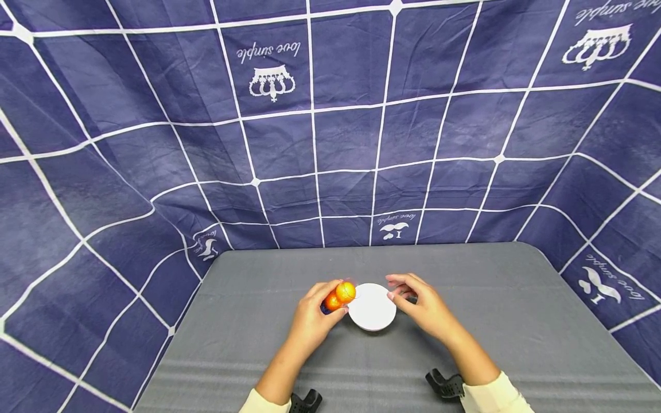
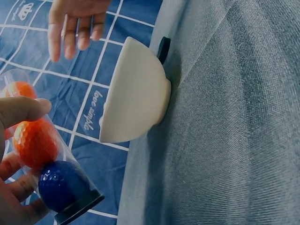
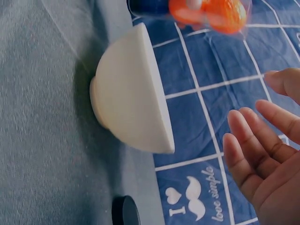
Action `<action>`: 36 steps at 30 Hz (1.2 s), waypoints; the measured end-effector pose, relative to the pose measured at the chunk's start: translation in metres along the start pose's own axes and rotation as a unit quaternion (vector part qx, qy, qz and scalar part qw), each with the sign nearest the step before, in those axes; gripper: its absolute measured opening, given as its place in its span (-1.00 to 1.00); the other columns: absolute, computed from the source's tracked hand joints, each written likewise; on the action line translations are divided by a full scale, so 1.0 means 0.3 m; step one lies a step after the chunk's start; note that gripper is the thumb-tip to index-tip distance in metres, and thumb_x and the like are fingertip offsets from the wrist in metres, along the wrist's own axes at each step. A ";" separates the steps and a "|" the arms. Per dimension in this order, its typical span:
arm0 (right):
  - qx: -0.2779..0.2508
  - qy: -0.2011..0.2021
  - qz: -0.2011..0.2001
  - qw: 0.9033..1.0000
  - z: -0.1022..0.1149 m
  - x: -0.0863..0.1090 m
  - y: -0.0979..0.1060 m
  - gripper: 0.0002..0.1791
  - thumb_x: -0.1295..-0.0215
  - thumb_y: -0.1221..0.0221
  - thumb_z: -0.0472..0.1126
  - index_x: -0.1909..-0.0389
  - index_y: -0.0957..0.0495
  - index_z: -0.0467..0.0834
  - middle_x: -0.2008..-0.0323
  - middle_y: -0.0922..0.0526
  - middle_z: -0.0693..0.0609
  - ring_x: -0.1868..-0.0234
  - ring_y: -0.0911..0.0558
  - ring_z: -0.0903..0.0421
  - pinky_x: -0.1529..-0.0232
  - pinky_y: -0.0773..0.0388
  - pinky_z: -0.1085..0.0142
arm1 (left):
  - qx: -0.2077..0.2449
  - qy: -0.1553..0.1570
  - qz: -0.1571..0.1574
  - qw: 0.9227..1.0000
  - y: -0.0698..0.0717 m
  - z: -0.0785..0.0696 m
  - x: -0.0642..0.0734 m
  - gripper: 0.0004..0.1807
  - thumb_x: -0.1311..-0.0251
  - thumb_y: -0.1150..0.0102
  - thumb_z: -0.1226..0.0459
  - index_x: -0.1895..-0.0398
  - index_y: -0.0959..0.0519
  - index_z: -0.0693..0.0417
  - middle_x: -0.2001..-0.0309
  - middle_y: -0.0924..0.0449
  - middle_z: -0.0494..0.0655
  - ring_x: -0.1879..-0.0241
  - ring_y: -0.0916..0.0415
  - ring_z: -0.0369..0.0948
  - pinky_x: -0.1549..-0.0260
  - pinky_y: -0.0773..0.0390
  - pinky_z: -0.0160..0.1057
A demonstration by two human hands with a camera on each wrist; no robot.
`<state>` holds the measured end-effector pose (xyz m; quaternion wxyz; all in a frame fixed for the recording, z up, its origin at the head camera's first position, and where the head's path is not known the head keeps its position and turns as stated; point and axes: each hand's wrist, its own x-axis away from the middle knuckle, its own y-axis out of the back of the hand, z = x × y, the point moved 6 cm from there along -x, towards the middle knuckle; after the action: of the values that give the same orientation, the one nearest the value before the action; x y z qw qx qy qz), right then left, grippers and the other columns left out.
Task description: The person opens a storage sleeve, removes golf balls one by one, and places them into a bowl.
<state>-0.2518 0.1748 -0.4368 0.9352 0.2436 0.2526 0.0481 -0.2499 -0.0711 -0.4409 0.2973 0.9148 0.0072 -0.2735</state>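
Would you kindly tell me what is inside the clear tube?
The clear tube holds two orange balls and, by its black cap, a blue ball. In the left wrist view, the thumb of the left hand hides part of the orange ball farthest from the cap.

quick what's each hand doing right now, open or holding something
Left hand: closed around the ball tube.
Right hand: open, holding nothing, near the bowl.
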 end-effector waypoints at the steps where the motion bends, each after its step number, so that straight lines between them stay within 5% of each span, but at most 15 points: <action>1: -0.005 -0.001 0.005 1.000 0.006 0.001 -0.004 -0.63 -0.28 -0.34 -0.27 -0.11 -0.62 -0.08 0.06 -0.69 -0.02 0.17 -0.65 0.33 0.10 -0.64 0.41 | -0.005 -0.005 0.003 1.000 -0.003 -0.004 -0.001 -0.40 0.11 -0.59 0.32 -0.11 -0.67 -0.17 0.04 -0.69 -0.16 0.03 -0.66 -0.20 -0.05 -0.63 -0.13; 10: -0.037 0.008 0.036 0.999 0.041 0.019 -0.042 -0.59 -0.27 -0.35 -0.28 -0.13 -0.60 -0.24 0.04 -0.68 -0.16 0.18 -0.66 0.30 0.12 -0.66 0.39 | -0.086 -0.072 0.011 0.994 -0.014 -0.054 -0.001 -0.40 0.15 -0.62 0.30 -0.07 -0.69 -0.17 0.10 -0.67 -0.14 0.07 -0.61 -0.13 0.03 -0.53 -0.06; 21: -0.080 0.013 0.061 0.995 0.057 0.037 -0.095 -0.58 -0.29 -0.35 -0.24 -0.15 -0.58 -0.24 -0.03 -0.64 -0.22 0.16 -0.69 0.25 0.07 -0.68 0.38 | -0.171 -0.148 0.005 0.974 -0.018 -0.099 0.005 -0.42 0.20 -0.63 0.28 -0.03 -0.71 -0.17 0.14 -0.63 -0.22 0.06 -0.55 -0.18 0.02 -0.45 -0.11; 29: -0.097 0.003 0.063 0.993 0.058 0.048 -0.125 -0.58 -0.28 -0.35 -0.25 -0.15 -0.58 -0.24 -0.02 -0.66 -0.18 0.14 -0.73 0.16 0.06 -0.69 0.37 | -0.230 -0.168 0.020 0.958 -0.029 -0.102 0.016 -0.40 0.18 -0.60 0.30 -0.06 -0.69 -0.19 0.11 -0.62 -0.20 0.03 -0.54 -0.15 -0.06 -0.43 -0.08; 36: -0.096 -0.021 0.055 0.994 0.057 0.051 -0.142 -0.55 -0.28 -0.35 -0.23 -0.17 -0.56 -0.26 -0.04 -0.64 -0.20 0.13 -0.73 0.18 0.06 -0.68 0.38 | -0.245 -0.176 0.027 0.953 -0.033 -0.110 0.016 -0.38 0.17 -0.57 0.33 -0.08 -0.67 -0.23 0.09 -0.61 -0.20 0.01 -0.53 -0.13 -0.10 -0.42 -0.06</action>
<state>-0.2314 0.1334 -0.4513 0.9552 0.1669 0.2139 0.1182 -0.2313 -0.0457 -0.4264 0.5162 0.7509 -0.0027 -0.4120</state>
